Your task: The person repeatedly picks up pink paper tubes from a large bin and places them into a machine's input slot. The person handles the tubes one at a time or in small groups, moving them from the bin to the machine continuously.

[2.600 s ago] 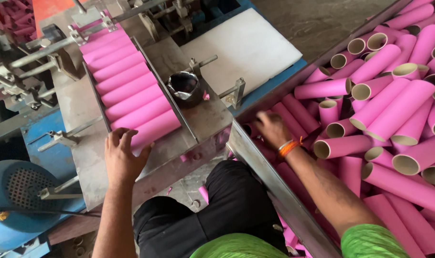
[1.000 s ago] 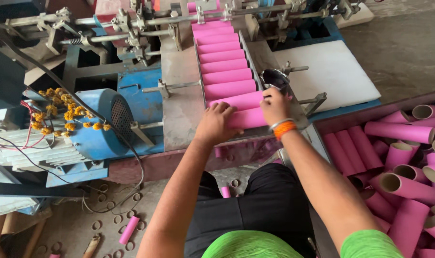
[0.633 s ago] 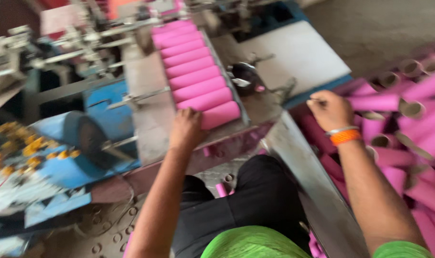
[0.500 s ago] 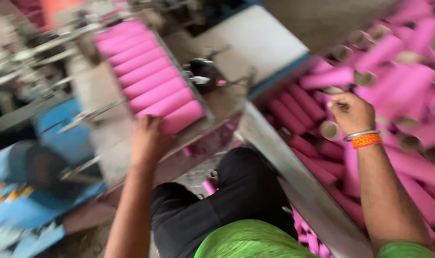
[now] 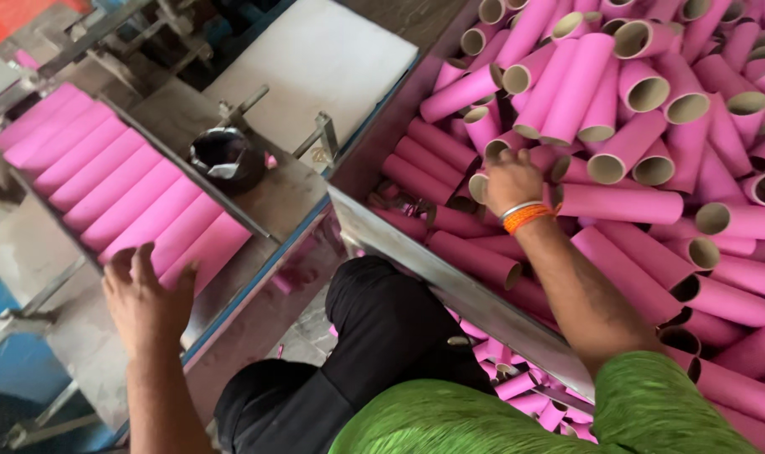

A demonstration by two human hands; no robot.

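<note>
A row of pink cardboard tubes (image 5: 105, 193) lies side by side on a sloping metal tray (image 5: 256, 197) of a machine at left. My left hand (image 5: 147, 294) rests with spread fingers against the lowest tube of that row and holds nothing. At right, a large bin is heaped with loose pink tubes (image 5: 643, 126). My right hand (image 5: 512, 181), with an orange band at the wrist, is down in the heap, its fingers curled over one pink tube (image 5: 622, 204).
A black cup (image 5: 225, 155) sits on the tray beside the row. Beyond it lies a white board (image 5: 315, 63). The bin's metal rim (image 5: 449, 282) runs diagonally between my knees and the heap. Short tube offcuts (image 5: 517, 387) lie below the rim.
My right hand has left the tray and swung right into the bin of loose tubes. My left hand has stayed at the lower end of the tube row. The view has turned right.
</note>
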